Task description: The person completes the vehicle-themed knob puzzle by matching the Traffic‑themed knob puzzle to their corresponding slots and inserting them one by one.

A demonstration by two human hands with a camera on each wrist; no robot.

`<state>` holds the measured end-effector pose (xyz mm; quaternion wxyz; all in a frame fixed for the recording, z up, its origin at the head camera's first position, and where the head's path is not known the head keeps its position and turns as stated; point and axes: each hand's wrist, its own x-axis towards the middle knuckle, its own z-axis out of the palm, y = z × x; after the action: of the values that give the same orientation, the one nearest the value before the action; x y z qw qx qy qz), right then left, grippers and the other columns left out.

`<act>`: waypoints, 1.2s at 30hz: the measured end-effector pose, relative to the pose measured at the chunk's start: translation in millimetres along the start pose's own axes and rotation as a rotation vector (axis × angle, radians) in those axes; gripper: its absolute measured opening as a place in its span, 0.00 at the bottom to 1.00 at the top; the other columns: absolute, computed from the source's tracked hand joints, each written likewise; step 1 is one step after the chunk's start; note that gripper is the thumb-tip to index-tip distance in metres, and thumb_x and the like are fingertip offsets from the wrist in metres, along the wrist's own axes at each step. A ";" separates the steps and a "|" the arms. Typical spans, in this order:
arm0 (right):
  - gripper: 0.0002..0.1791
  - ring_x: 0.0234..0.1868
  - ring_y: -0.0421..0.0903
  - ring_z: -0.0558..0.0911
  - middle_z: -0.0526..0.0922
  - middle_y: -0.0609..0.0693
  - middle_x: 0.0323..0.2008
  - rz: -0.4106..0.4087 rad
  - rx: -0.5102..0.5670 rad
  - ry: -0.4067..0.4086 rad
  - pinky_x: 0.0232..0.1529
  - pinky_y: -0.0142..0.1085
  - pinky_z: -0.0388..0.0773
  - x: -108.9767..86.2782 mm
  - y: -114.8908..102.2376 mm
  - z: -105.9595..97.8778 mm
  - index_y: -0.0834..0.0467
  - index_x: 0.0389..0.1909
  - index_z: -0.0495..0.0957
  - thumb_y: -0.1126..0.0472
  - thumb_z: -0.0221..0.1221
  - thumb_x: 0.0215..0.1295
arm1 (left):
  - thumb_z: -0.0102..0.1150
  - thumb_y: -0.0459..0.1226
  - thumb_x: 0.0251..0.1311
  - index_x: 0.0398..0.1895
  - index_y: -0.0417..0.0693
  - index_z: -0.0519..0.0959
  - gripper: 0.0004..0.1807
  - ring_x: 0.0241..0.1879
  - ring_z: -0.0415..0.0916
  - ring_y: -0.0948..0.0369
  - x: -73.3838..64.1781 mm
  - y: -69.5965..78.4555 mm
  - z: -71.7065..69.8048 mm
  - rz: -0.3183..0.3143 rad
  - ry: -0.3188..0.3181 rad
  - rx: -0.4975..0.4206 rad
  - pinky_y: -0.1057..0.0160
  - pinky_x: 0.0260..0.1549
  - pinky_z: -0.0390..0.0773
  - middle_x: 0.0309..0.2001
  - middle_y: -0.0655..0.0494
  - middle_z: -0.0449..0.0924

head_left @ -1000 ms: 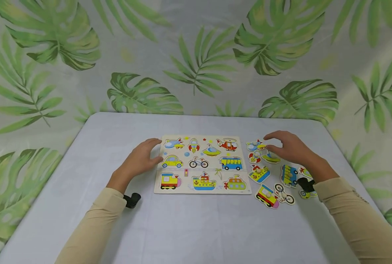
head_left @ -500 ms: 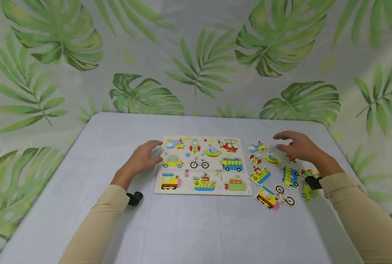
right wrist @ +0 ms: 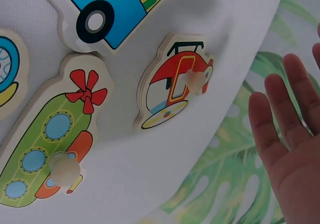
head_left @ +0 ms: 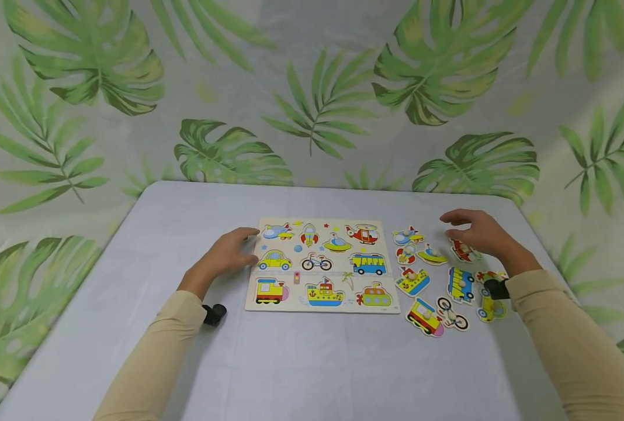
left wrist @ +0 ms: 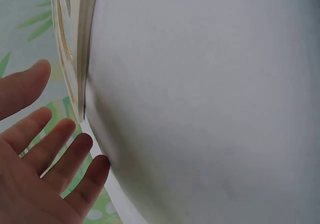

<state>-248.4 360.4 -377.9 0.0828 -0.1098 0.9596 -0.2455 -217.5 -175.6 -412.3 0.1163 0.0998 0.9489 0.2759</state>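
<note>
A wooden puzzle board (head_left: 297, 298) printed with vehicles lies mid-table. My left hand (head_left: 229, 251) is at its left edge, thumb and fingers apart; in the left wrist view the fingers (left wrist: 82, 181) are spread beside the board's edge, holding nothing. Over at the right, my right hand (head_left: 477, 233) is over the helicopter puzzle piece (head_left: 465, 252), partly covering it in the head view. The right wrist view shows that helicopter piece (right wrist: 167, 92) with a round knob, while the fingers (right wrist: 295, 104) extend apart from it. Nothing is in the right hand.
Loose knobbed pieces lie right of the board: plane (head_left: 409, 236), rocket (head_left: 406, 254), flying saucer (head_left: 432, 255), ship (head_left: 413, 282), bus (head_left: 460, 285), train (head_left: 425, 318), bicycle (head_left: 452, 314) and car (head_left: 491, 306). A submarine piece (right wrist: 30, 156) sits near the helicopter. Leaf-print cloth (head_left: 312, 117) hangs behind.
My right hand has moved right, from above the plane and saucer pieces to over the helicopter piece, uncovering the saucer. My left hand has stayed by the board's left edge.
</note>
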 end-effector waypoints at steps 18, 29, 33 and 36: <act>0.25 0.66 0.67 0.69 0.72 0.66 0.66 0.003 0.035 -0.039 0.64 0.65 0.67 7.0 -8.6 11.9 0.64 0.66 0.69 0.61 0.56 0.70 | 0.67 0.37 0.57 0.74 0.35 0.59 0.43 0.78 0.45 0.38 -1.2 -4.1 -1.9 0.139 -0.208 0.059 0.39 0.75 0.53 0.79 0.38 0.48; 0.24 0.65 0.65 0.72 0.75 0.65 0.64 -0.031 0.050 -0.051 0.65 0.63 0.68 13.7 -16.8 19.5 0.64 0.64 0.72 0.63 0.58 0.68 | 0.68 0.40 0.57 0.76 0.39 0.56 0.46 0.79 0.43 0.39 -2.1 -12.7 -2.8 0.140 -0.235 0.080 0.37 0.75 0.51 0.80 0.41 0.45; 0.24 0.65 0.65 0.72 0.75 0.65 0.64 -0.021 0.018 -0.071 0.64 0.63 0.70 17.3 -20.9 26.1 0.63 0.64 0.73 0.62 0.58 0.68 | 0.69 0.42 0.54 0.77 0.39 0.54 0.50 0.79 0.43 0.38 -2.6 -10.7 -1.9 0.135 -0.256 0.100 0.36 0.75 0.51 0.80 0.41 0.44; 0.22 0.63 0.64 0.74 0.77 0.64 0.62 -0.042 -0.008 -0.083 0.62 0.61 0.72 21.8 -27.2 29.7 0.62 0.62 0.75 0.62 0.58 0.68 | 0.70 0.43 0.52 0.78 0.39 0.52 0.53 0.79 0.41 0.38 -2.9 -8.4 -1.2 0.130 -0.275 0.107 0.36 0.75 0.50 0.81 0.41 0.42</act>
<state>-258.5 318.2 -392.5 0.1172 -0.1402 0.9537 -0.2387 -216.2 -183.9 -415.4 0.2214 0.2036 0.9289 0.2158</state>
